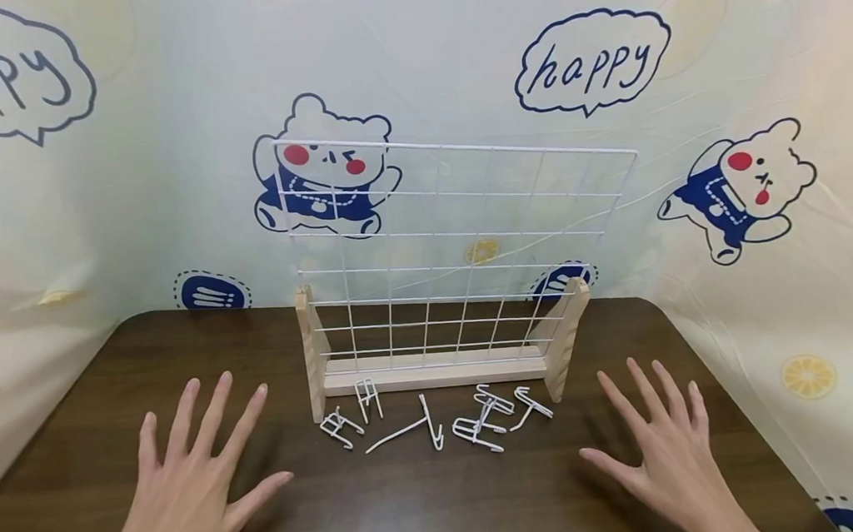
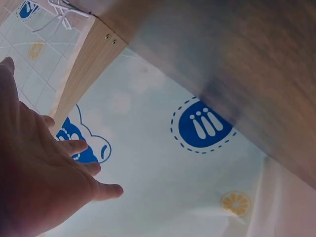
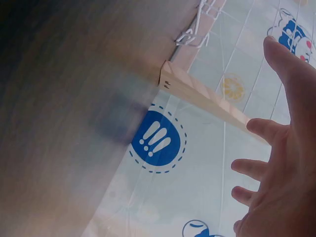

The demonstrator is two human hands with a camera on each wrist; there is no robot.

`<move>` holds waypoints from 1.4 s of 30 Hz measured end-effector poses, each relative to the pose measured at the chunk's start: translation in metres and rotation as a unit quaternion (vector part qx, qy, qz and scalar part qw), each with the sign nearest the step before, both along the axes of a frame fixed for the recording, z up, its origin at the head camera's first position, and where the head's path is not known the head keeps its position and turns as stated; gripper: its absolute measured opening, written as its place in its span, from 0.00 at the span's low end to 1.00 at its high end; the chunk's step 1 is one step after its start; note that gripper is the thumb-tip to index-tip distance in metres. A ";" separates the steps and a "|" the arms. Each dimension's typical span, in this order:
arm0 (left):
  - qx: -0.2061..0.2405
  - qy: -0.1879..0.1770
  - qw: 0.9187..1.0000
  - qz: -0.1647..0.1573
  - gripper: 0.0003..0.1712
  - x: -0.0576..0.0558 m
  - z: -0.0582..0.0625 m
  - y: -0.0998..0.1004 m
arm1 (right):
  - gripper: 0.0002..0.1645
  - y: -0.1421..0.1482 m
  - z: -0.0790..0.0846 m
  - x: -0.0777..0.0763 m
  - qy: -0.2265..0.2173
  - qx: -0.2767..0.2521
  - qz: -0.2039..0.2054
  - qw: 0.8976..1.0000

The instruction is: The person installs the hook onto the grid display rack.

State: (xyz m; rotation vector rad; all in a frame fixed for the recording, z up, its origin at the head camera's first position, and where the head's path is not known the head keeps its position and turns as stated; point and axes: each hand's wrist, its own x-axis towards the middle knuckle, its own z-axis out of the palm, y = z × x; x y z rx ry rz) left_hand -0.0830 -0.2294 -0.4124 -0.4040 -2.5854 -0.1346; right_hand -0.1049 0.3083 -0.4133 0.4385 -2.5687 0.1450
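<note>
My left hand [image 1: 188, 485] is spread, palm down, over the left part of the table, holding nothing. On the other side my right hand [image 1: 670, 455] has its fingers spread too and holds nothing. Between and beyond them stands a white wire grid rack [image 1: 439, 236] in a wooden base [image 1: 435, 375] with two side posts. Several white wire hooks lie before the base: a small one [image 1: 367, 397] and another [image 1: 341, 427] on the left, a long-armed hook [image 1: 427, 423] in the middle, and an overlapping cluster [image 1: 480, 429] beside a single hook [image 1: 531, 404] on the right.
The dark brown wooden table [image 1: 386, 511] has rounded far corners. Behind it hangs a pale curtain [image 1: 456, 63] printed with bears, orange slices and speech bubbles, which also runs down both sides. The left wooden post [image 2: 81, 69] rises near the left hand's side of the rack.
</note>
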 end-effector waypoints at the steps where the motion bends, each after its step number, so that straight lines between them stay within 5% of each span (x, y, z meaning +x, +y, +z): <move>1: 0.001 -0.001 1.000 0.000 0.57 -0.001 0.000 0.000 | 0.58 -0.001 0.001 0.000 0.001 0.000 0.003 1.000; 9: 0.015 -0.003 1.000 -0.007 0.58 -0.004 0.003 0.002 | 0.55 -0.015 0.005 -0.006 0.001 0.021 0.043 0.999; 19: 0.057 -0.055 0.997 -0.020 0.56 -0.003 0.007 0.008 | 0.51 -0.037 0.018 -0.018 -0.012 0.046 0.087 0.995; 28: 0.128 -0.093 0.987 -0.042 0.50 -0.015 0.026 0.004 | 0.39 -0.065 0.028 -0.026 -0.043 0.009 0.141 0.989; 34: 0.195 -0.080 0.974 -0.086 0.46 -0.027 0.037 -0.001 | 0.29 -0.082 0.036 -0.035 -0.043 -0.012 0.185 0.982; 42: 0.297 -0.102 0.942 -0.122 0.38 -0.053 0.058 0.008 | 0.14 -0.098 0.041 -0.048 -0.110 -0.047 0.205 0.971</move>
